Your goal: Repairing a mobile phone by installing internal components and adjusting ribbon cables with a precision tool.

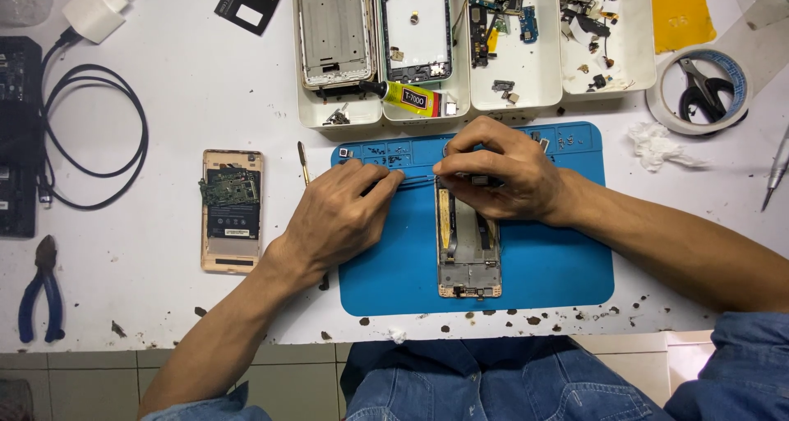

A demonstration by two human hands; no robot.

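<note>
Near table left edge: blue-handled pliers [41, 293], black cable [94, 133], white charger [96, 11]. Gold opened phone [232, 210] beside blue mat [542, 261]. Left hand [337, 215] pinched shut on thin tweezers [415, 177]. Right hand [497, 170] clamped on top end of phone frame [468, 252] at mat centre. At far edge: white trays [526, 80] holding phone frames, glue tube [407, 98], small parts. Tape roll [699, 92] ringing scissors [700, 88].
</note>
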